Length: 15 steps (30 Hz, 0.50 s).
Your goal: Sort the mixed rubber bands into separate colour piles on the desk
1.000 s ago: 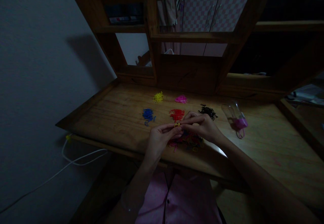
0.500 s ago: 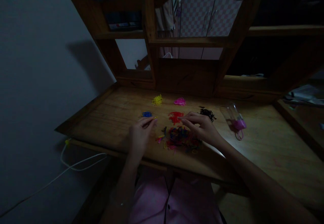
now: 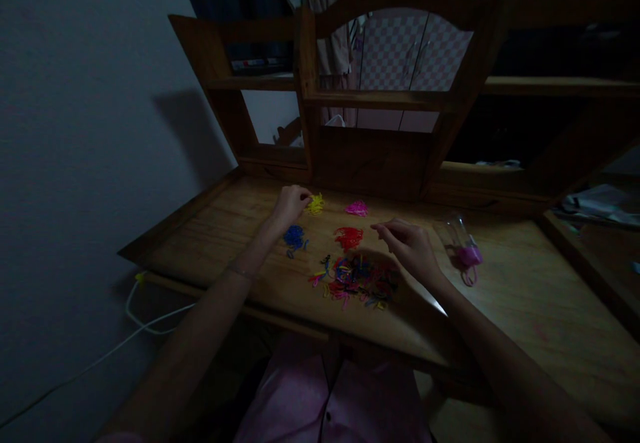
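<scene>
My left hand (image 3: 291, 204) reaches to the pile of yellow rubber bands (image 3: 315, 204), its fingertips pinched at the pile's left edge. Whether a band is still between them is too small to tell. Over the desk, right of the pile of red rubber bands (image 3: 349, 237), my right hand (image 3: 407, 246) has thumb and forefinger pressed together; anything in that pinch cannot be made out. A mixed heap of coloured rubber bands (image 3: 357, 279) lies below, near the front edge. Blue rubber bands (image 3: 295, 237) form a pile under my left wrist, and pink rubber bands (image 3: 357, 208) one farther back.
A clear bottle with a purple cap (image 3: 465, 246) lies on the right of the wooden desk (image 3: 215, 229). Wooden shelving (image 3: 375, 163) rises along the back. A white cable (image 3: 143, 323) hangs off the left front edge.
My hands have come apart from above the mixed heap. The left carried a yellow rubber band left, then forward to the yellow pile. The right moved slightly right, uncovering the heap.
</scene>
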Each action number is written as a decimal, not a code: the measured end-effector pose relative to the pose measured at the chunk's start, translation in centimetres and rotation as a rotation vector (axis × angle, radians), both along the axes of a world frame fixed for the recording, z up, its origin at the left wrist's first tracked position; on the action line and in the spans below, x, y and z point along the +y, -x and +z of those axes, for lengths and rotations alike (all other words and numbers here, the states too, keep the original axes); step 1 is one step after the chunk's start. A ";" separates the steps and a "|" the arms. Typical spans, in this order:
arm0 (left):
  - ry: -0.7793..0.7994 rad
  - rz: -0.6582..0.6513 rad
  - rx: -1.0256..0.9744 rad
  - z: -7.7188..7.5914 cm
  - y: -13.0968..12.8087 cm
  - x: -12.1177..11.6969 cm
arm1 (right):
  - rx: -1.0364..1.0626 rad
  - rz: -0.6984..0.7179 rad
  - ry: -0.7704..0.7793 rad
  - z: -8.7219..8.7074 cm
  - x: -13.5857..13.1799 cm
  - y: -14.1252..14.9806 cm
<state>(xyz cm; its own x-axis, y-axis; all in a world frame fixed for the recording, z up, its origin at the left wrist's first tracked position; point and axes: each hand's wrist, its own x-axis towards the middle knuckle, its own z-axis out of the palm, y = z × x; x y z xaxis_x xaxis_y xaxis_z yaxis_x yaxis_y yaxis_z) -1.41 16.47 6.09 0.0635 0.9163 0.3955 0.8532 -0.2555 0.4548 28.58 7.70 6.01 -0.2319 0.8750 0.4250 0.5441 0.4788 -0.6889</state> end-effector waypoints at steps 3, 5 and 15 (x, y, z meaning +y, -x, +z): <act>0.003 -0.028 0.018 -0.3 -0.5 1.6 | -0.007 -0.012 -0.025 -0.1 0.3 -0.2; -0.007 -0.033 0.019 -0.6 -0.4 1.6 | -0.009 -0.021 -0.034 -0.1 0.2 -0.3; -0.042 -0.176 -0.176 1.0 -1.1 -8.0 | 0.084 -0.004 0.107 0.3 0.1 -0.5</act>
